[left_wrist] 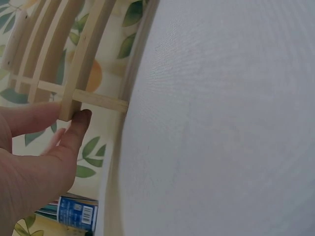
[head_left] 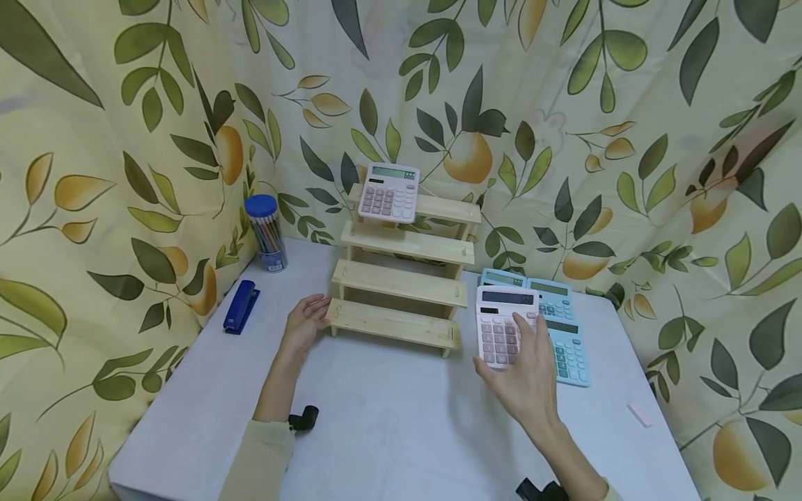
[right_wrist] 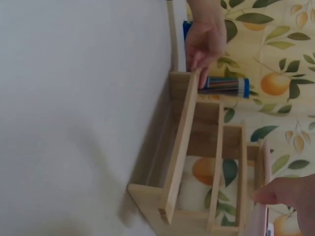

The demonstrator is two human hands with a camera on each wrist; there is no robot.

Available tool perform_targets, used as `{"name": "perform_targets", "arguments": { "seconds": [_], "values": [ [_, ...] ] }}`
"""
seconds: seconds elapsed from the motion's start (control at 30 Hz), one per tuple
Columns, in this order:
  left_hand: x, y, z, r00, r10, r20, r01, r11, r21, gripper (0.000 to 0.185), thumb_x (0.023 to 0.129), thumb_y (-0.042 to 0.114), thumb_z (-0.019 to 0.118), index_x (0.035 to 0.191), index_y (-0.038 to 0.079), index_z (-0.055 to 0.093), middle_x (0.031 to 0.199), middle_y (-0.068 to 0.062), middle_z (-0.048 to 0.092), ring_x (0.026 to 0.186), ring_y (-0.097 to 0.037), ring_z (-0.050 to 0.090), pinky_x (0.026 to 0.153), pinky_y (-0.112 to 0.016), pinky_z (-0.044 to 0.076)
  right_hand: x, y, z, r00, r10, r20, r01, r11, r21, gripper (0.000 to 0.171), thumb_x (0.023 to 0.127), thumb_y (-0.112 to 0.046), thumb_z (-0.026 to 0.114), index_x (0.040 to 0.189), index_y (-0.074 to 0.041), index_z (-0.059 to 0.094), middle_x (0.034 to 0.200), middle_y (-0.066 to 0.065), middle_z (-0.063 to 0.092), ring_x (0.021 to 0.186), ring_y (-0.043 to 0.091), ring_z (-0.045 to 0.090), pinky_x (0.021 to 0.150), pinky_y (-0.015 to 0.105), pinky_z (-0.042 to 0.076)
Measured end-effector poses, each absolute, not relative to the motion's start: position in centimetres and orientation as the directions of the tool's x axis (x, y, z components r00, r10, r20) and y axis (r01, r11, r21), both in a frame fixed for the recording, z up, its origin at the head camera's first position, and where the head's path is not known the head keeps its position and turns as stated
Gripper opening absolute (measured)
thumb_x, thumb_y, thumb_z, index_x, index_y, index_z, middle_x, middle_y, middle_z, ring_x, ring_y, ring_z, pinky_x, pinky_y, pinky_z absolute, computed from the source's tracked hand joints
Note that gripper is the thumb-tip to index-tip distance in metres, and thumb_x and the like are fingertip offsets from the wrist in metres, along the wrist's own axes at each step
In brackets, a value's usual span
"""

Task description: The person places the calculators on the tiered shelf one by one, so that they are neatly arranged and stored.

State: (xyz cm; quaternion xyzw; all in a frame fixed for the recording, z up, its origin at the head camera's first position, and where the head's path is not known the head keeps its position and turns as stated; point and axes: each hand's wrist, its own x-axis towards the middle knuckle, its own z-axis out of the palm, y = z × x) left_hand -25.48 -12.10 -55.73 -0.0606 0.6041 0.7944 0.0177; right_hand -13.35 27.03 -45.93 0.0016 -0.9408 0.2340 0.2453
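Observation:
A four-step wooden display rack stands in the middle of the table. My left hand pinches the left end of its lowest step, thumb and a finger on either side of the board in the left wrist view. At the right, a pink calculator is in the grip of my right hand, thumb along its left edge and fingers over its face and right side. It overlaps several blue calculators that it partly hides. Another pink calculator leans on the rack's top step, its display lit.
On the left lie a blue stapler and, behind it, a clear jar of pencils with a blue lid. A small pale strip lies near the right edge of the table. Patterned curtain closes off the back and sides.

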Motion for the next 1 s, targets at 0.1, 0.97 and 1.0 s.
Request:
{"name": "perform_targets", "arguments": {
  "seconds": [0.1,0.97,1.0],
  "values": [
    [-25.5,-12.1,-55.8,-0.992,-0.050,-0.119,-0.101,-0.271,0.957,0.067,0.088,-0.028,0.049,0.152,-0.011,0.036,0.153,-0.031,0.047,0.144,-0.040,0.047,0.108,-0.030,0.052,-13.7,26.7,-45.7,-0.876,0.107,0.471,-0.125,0.892,-0.435,0.107,0.063,-0.033,0.097,0.151,0.000,0.044,0.165,0.033,0.025,0.148,0.057,0.029,0.113,0.078,0.033],
    [-25.6,-12.0,-55.8,-0.993,-0.058,-0.103,-0.082,-0.296,0.952,0.072,0.088,-0.030,0.047,0.155,-0.009,0.030,0.152,-0.032,0.046,0.144,-0.040,0.046,0.100,-0.021,0.055,-17.9,27.1,-41.5,-0.853,0.047,0.520,-0.219,0.872,-0.438,0.104,0.067,-0.031,0.096,0.151,0.001,0.044,0.158,0.030,0.035,0.130,0.050,0.048,0.104,0.070,0.049],
    [-25.6,-11.9,-55.8,-0.993,-0.059,-0.104,-0.082,-0.298,0.951,0.073,0.087,-0.030,0.047,0.155,-0.009,0.030,0.152,-0.032,0.046,0.144,-0.040,0.046,0.100,-0.021,0.055,-18.0,27.1,-41.3,-0.858,0.051,0.511,-0.211,0.873,-0.440,0.104,0.068,-0.032,0.096,0.152,0.001,0.044,0.160,0.030,0.032,0.134,0.052,0.046,0.106,0.071,0.047]
  ]
}}
